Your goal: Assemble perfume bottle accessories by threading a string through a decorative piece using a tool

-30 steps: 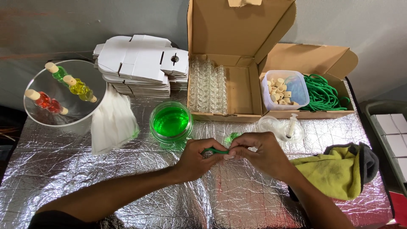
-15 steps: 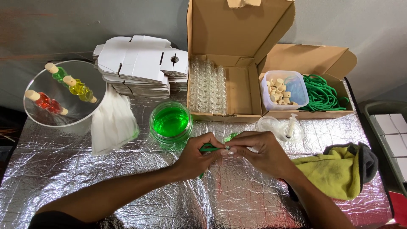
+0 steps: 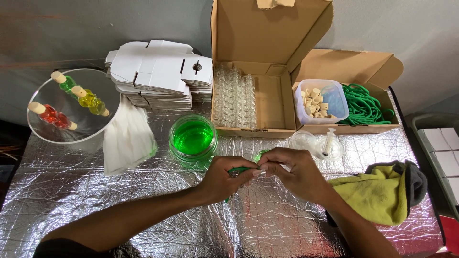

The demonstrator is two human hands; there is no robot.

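My left hand (image 3: 224,177) and my right hand (image 3: 292,173) meet over the foil-covered table (image 3: 143,210), just in front of a jar of green liquid (image 3: 192,137). Between their fingertips they pinch a small bottle with green in it (image 3: 245,169); a bit of green (image 3: 260,155) shows just behind the fingers. Most of the bottle is hidden by my fingers. A syringe (image 3: 328,142) lies in a clear dish (image 3: 311,143) behind my right hand.
An open cardboard box (image 3: 272,43) holds rows of clear small bottles (image 3: 233,95). A second box holds a tub of corks (image 3: 319,100) and green cord (image 3: 366,106). Flat white cartons (image 3: 158,71), a white cloth (image 3: 126,138), a round plate with coloured bottles (image 3: 71,102), a yellow rag (image 3: 382,191).
Both hands stayed in the same spot, with only small finger movements on the little bottle. Nothing else on the table moved.
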